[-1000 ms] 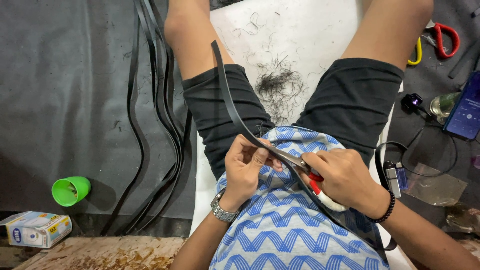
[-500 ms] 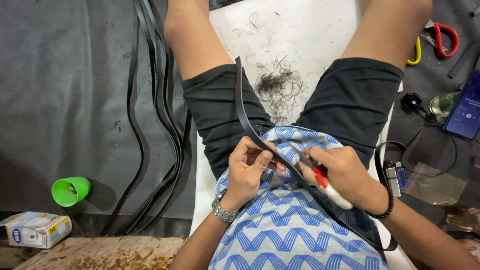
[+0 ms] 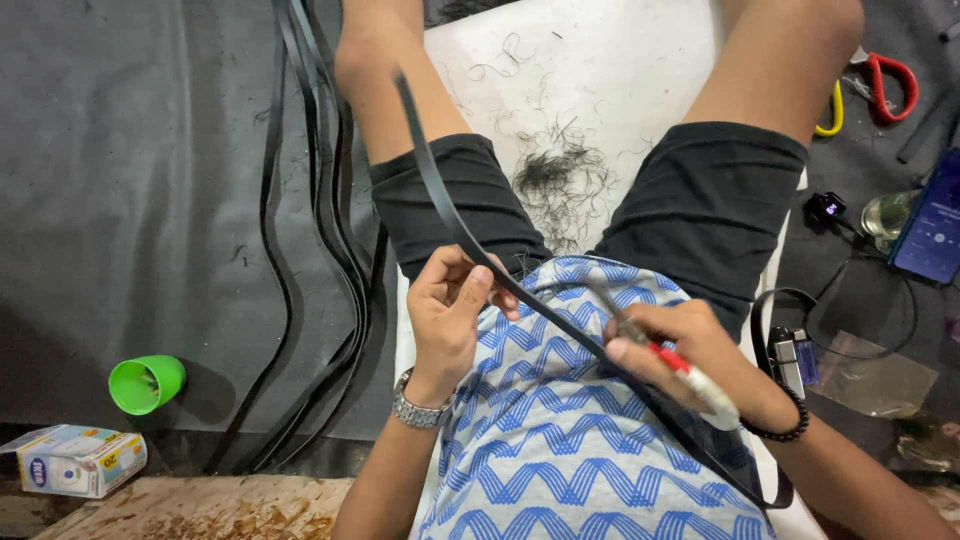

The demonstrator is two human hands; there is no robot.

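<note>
I sit with legs apart over a white sheet (image 3: 620,70), looking down at my lap. My left hand (image 3: 447,310), with a metal watch at the wrist, pinches a long black strip (image 3: 430,170) that rises up and away over my left thigh. The strip runs on down across my blue zigzag shirt, under my right hand (image 3: 690,360). That hand grips a red and white handled cutter (image 3: 690,375); its thin metal blade points up-left against the strip's edge. A pile of fine black shavings (image 3: 560,180) lies on the sheet between my legs.
Several long black strips (image 3: 320,200) lie on the dark mat at left. A green cup (image 3: 145,383) and a small carton (image 3: 75,462) sit at bottom left. Scissors with red and yellow handles (image 3: 880,85), a phone (image 3: 935,230), a glass and cables lie at right.
The strip's free end has swung left over my left thigh, and my right hand with the cutter has slid down-right along the strip, away from my left hand.
</note>
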